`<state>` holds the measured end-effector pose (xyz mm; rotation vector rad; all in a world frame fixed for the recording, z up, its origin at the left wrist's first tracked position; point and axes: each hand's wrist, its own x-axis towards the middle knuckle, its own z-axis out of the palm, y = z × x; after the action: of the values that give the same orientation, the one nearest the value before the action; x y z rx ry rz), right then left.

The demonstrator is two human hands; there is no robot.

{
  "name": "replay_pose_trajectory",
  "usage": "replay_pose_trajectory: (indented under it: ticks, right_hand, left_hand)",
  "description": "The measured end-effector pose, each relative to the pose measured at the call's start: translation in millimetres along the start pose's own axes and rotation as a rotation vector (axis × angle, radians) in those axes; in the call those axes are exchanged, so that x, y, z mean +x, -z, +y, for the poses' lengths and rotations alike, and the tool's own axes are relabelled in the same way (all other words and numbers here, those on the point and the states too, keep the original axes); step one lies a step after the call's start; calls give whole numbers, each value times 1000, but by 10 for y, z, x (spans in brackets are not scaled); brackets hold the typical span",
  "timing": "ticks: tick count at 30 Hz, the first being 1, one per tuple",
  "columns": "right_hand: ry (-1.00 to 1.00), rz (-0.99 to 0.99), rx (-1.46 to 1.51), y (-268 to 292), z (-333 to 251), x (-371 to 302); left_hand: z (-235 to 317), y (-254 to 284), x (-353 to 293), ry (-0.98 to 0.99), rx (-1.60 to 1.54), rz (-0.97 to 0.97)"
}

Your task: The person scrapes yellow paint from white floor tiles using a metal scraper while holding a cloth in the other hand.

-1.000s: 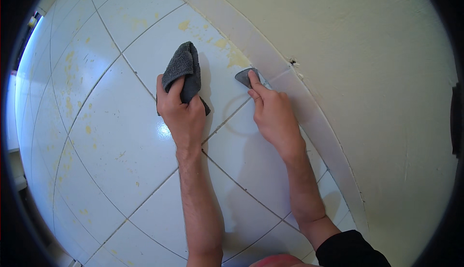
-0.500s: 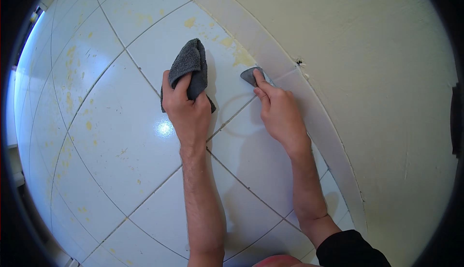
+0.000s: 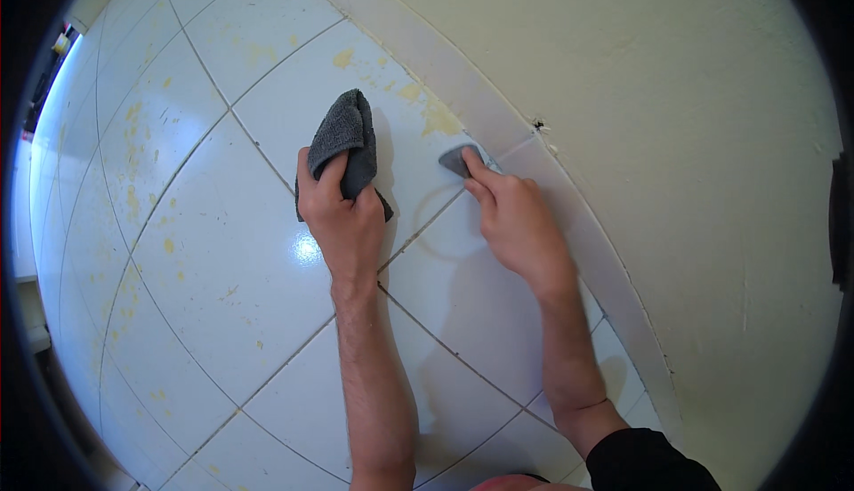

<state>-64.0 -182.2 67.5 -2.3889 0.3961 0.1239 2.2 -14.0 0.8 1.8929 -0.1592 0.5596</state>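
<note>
My left hand (image 3: 342, 224) is wrapped round a folded dark grey cloth (image 3: 342, 126), which it holds over the white tiles. Between the fingers of my right hand (image 3: 525, 229) is a scraper (image 3: 454, 161) with a flat, flared grey blade; my hand hides its handle. The blade lies at the tiles, close to the skirting on the right. Just beyond it is a yellowish stain (image 3: 436, 120) on the white tiled floor (image 3: 294, 331).
Pale skirting tiles (image 3: 507, 108) run along the foot of a cream wall (image 3: 676, 135) on the right. More yellow spots (image 3: 133, 135) are scattered over the tiles on the left. A small dark hole (image 3: 538, 124) marks the wall's lower edge.
The view has shifted slightly, and the floor, both hands and the cloth sit a little lower in it. The scraper is slightly nearer to me. Both grips look the same.
</note>
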Motion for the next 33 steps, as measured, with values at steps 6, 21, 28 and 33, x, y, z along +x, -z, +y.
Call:
replay_pose_trajectory:
  ticks: [6, 21, 28, 33]
  right_hand:
    - [24, 59, 76, -135, 97, 27]
    - [-22, 48, 70, -98, 40, -7]
    - [52, 72, 46, -86, 97, -10]
    - [-21, 58, 84, -101, 46, 15]
  left_hand:
    - [8, -5, -2, 26, -3, -20]
    - [-24, -21, -12, -25, 21, -6]
    - [38, 26, 9, 19, 26, -27]
    - [-11, -18, -7, -17, 17, -2]
